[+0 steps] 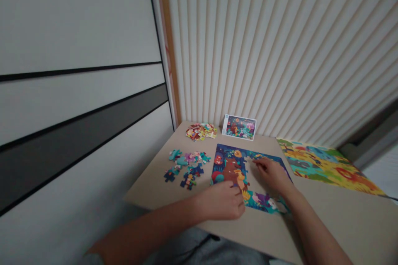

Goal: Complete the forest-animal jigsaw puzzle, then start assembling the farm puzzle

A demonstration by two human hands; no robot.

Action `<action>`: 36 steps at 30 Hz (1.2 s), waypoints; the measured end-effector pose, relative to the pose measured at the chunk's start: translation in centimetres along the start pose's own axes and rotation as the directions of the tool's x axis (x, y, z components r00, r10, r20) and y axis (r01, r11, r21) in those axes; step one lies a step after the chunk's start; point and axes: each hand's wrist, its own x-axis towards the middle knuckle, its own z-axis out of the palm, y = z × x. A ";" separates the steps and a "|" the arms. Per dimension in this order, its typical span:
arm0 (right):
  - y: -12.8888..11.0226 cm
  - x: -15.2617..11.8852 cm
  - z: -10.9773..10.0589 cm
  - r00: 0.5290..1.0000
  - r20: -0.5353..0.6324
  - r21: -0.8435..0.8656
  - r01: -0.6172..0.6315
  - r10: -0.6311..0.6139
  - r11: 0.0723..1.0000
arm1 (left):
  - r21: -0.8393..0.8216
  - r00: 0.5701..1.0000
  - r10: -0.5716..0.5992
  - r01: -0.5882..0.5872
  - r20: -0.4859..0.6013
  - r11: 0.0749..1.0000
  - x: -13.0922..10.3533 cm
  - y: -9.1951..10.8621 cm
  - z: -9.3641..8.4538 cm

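Observation:
A partly assembled jigsaw puzzle (231, 169) with dark blue edges, a brown bear and a bare middle lies on the table. My left hand (225, 201) is closed over its lower left part, fingers curled under; whatever they might hold is hidden. Over the upper part of the bare middle, my right hand (270, 172) has its fingertips pinched together near the puzzle's inner edge. Anything between those fingertips is too small to make out. Left of the puzzle lies a loose group of blue, teal and pink puzzle pieces (188, 165).
A picture card (239, 127) of the same scene leans at the back by the pleated blind (217, 49). Another heap of puzzle pieces (200, 131) sits at the back left. A yellow animal puzzle (326, 165) covers the table's (336, 215) right rear. A white panelled surface (87, 116) borders the left.

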 end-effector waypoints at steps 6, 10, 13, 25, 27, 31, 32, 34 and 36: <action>-1.0 -0.4 -0.4 0.999 -0.037 -0.053 -0.001 -0.001 0.999 | -0.067 0.982 -0.189 0.187 -0.018 0.980 -4.5 2.8 -2.4; -2.2 -0.6 -0.7 1.000 -0.027 -0.072 0.001 -0.003 0.997 | -0.074 0.836 -0.548 0.546 -0.011 0.834 -8.9 1.1 -1.5; -2.5 -0.7 -0.6 1.000 -0.024 -0.070 0.012 -0.013 0.997 | -0.094 0.647 -0.762 0.759 0.004 0.644 -11.7 -1.0 -0.2; -2.4 -0.7 -0.7 0.998 -0.066 -0.048 -0.021 0.018 0.999 | -0.182 0.509 -0.852 0.855 0.120 0.485 -12.2 -4.4 2.0; -2.6 -0.7 -0.8 0.996 -0.082 -0.040 -0.026 0.023 0.999 | -0.206 0.506 -0.854 0.854 0.122 0.477 -12.2 -4.5 2.1; -2.7 -0.6 -1.0 0.989 -0.139 0.056 -0.033 0.040 0.998 | -0.321 0.512 -0.852 0.829 0.108 0.457 -12.3 -4.8 2.2; -2.8 -0.6 -1.0 0.987 -0.156 0.094 -0.026 0.040 0.995 | -0.358 0.516 -0.851 0.816 0.097 0.454 -12.2 -4.9 2.2; -3.1 -0.5 -1.0 0.982 -0.187 0.173 0.005 0.028 0.985 | -0.414 0.519 -0.852 0.790 0.062 0.452 -12.0 -5.1 2.1; -3.8 -0.6 -0.8 0.978 -0.208 0.255 0.060 -0.006 0.965 | -0.453 0.515 -0.857 0.770 0.027 0.449 -11.3 -5.3 1.7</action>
